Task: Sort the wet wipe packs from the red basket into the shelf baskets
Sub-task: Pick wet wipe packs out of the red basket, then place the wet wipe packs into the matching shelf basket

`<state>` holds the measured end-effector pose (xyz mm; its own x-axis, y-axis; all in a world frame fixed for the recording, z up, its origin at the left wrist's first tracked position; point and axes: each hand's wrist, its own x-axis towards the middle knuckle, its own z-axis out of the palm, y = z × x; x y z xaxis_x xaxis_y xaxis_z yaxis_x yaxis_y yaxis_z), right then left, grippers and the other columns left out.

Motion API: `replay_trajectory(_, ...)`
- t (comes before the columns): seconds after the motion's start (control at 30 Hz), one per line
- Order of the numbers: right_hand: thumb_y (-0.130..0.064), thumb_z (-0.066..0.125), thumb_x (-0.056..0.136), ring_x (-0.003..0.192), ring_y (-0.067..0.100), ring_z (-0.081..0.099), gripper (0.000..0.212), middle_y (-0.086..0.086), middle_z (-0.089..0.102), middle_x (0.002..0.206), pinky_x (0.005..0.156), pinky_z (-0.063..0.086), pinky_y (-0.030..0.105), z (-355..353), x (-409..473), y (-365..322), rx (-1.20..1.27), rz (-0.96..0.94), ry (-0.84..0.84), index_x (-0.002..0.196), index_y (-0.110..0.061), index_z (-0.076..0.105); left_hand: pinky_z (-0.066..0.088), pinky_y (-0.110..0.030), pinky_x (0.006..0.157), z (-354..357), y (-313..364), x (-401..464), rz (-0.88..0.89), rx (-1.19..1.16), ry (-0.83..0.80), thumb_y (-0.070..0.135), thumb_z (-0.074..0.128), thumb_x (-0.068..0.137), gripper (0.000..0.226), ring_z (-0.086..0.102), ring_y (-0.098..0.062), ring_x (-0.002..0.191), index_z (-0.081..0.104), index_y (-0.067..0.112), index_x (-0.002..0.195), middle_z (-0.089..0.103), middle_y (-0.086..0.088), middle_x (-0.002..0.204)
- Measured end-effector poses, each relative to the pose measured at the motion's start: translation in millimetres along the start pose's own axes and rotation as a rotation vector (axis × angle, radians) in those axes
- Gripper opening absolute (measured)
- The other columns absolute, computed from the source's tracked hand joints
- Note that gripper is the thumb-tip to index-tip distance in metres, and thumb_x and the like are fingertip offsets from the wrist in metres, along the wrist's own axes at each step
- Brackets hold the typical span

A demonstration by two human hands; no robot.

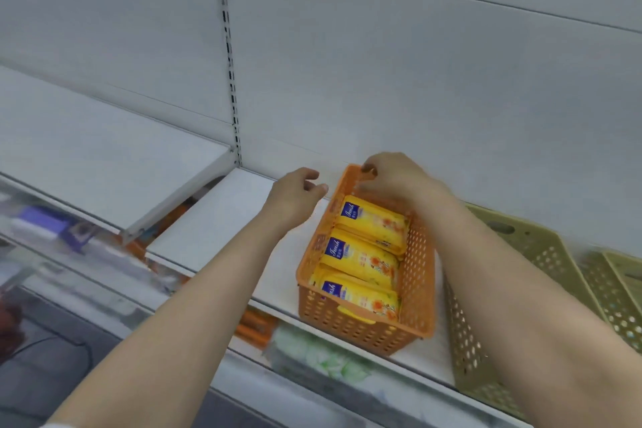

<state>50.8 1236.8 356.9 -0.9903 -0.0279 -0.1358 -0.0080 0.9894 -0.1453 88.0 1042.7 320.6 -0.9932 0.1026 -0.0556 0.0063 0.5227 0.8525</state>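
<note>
Both forearms reach up and forward from the lower edge of the view toward a white shelf. Between them, closer than either hand, an orange perforated basket stands on that shelf, holding yellow wet wipe packs laid flat in a row from its near end toward its far end; three show plainly, each with a blue label. Just outside the right forearm sits an olive-green perforated basket, with another olive basket further to that side at the frame edge.

The left hand hovers just beside the far left corner of the orange basket, fingers loosely curled, holding nothing and not touching the rim. The right hand is at the basket's far end, fingers bent down over the far rim; whether they pinch the rim or something inside is hidden by the hand itself. The hands are near each other but apart.

Beyond them rises the pale back panel with a slotted upright.
</note>
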Motion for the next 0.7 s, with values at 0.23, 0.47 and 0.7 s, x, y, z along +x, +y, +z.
replay_trajectory(0.23,-0.039,0.061,0.093,0.123,0.023,0.050,0.045,0.002,0.055,0.132,0.096,0.043,0.038,-56.5,-9.6,-110.9,-0.083,-0.226,0.215,0.135,-0.026,0.054,0.043,-0.035,0.098,-131.2,-29.7,-7.2,0.145,0.280,0.271,0.031,0.064,0.090,0.048,0.053,-0.023,0.118,0.052,0.022,0.135,0.053,-0.005,0.132)
replay_trajectory(0.47,-0.035,0.060,0.095,0.136,0.018,0.039,0.048,-0.004,0.048,0.146,0.105,0.039,0.036,-24.1,-21.0,-291.1,0.051,-0.493,0.358,0.142,-0.027,0.049,0.039,-0.042,0.100,-295.4,-126.0,-59.7,0.151,0.492,0.530,0.026,0.064,0.091,0.048,0.045,-0.030,0.125,0.051,0.018,0.136,0.048,-0.009,0.135)
replay_trajectory(0.7,-0.033,0.061,0.094,0.135,0.021,0.042,0.048,0.002,0.050,0.145,0.107,0.037,0.035,74.0,-4.8,-481.5,0.173,-0.734,0.286,0.140,-0.025,0.051,0.043,-0.041,0.094,-415.2,-262.7,-126.1,-0.016,0.581,0.585,0.027,0.065,0.090,0.044,0.050,-0.029,0.116,0.053,0.017,0.131,0.053,-0.008,0.123)
